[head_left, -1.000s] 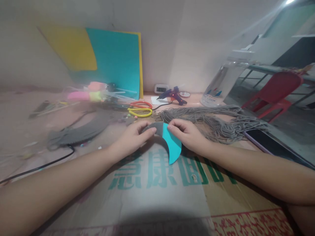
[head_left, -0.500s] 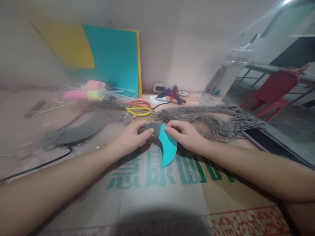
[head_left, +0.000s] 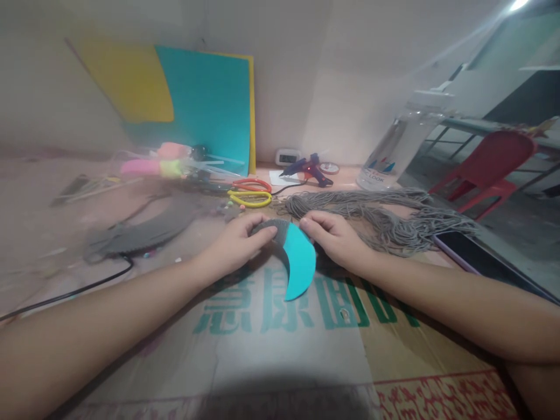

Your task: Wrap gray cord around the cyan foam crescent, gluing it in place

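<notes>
My left hand (head_left: 248,239) pinches a turquoise crescent-shaped piece (head_left: 301,261) by its upper left end. That end is covered with tight rows of grey cord (head_left: 276,228); the rest is bare turquoise, curving down to a point above the cardboard. My right hand (head_left: 335,236) is closed at the crescent's upper right edge, thumb against the curled fingers. What lies between its fingertips is too small to make out. Behind the hands are scissors (head_left: 250,199) with red and yellow handles and a loose hank of grey cord (head_left: 371,210).
A glue gun (head_left: 311,170) with a red light stands by a small digital clock (head_left: 287,157). To the right are a clear bottle (head_left: 389,151) and a phone (head_left: 476,254). Turquoise and yellow sheets (head_left: 210,105) lean on the wall. A dark grey piece (head_left: 140,224) lies left.
My right thumb has shifted off the crescent's face to its edge. The crescent has turned slightly, showing more of its turquoise. My left hand keeps its pinch.
</notes>
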Action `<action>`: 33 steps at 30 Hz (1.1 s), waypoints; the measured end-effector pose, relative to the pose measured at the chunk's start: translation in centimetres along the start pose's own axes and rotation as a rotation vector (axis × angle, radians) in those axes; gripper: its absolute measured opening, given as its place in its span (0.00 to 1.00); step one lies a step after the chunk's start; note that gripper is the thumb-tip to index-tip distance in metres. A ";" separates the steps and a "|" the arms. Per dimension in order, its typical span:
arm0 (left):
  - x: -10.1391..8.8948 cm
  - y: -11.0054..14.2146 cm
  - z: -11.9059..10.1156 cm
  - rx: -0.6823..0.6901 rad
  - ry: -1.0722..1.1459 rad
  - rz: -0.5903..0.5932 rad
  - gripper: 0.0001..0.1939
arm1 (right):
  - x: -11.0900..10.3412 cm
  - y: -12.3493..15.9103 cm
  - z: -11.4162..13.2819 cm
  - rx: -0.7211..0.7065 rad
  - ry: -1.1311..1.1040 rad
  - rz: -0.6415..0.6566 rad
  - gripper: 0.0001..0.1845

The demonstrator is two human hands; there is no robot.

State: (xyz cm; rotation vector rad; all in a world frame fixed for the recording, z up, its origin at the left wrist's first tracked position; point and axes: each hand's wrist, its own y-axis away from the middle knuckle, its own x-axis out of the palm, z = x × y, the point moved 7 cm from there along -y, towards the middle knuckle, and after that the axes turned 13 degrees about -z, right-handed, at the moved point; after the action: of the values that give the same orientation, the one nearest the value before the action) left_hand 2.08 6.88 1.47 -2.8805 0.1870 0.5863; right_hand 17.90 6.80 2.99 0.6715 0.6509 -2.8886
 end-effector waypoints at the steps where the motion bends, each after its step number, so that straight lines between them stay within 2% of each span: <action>1: 0.1 0.0 0.2 -0.009 0.003 0.011 0.13 | -0.2 -0.1 -0.3 0.028 -0.041 -0.034 0.17; 5: 0.4 -0.1 0.6 0.001 0.026 0.049 0.13 | -0.5 -0.3 -0.9 0.051 -0.181 -0.104 0.05; 9: 0.3 -0.2 0.5 0.042 -0.024 0.033 0.12 | -0.1 -0.4 -0.7 -0.003 -0.126 -0.046 0.15; 12: 0.3 -0.4 0.2 0.080 -0.030 0.022 0.11 | 0.1 -0.3 -0.7 -0.002 -0.051 -0.002 0.17; 19: 0.5 -0.4 0.2 0.126 0.019 0.063 0.09 | 0.0 -0.3 -1.3 0.018 -0.024 -0.013 0.14; 33: 0.5 -0.6 0.2 0.177 0.000 0.049 0.08 | 0.0 -0.3 -1.8 0.061 -0.045 -0.011 0.13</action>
State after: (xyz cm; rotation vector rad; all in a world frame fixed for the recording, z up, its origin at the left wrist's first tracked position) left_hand 2.58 7.43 1.22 -2.7115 0.2945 0.5482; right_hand 18.60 7.89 1.64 0.6107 0.5654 -2.9346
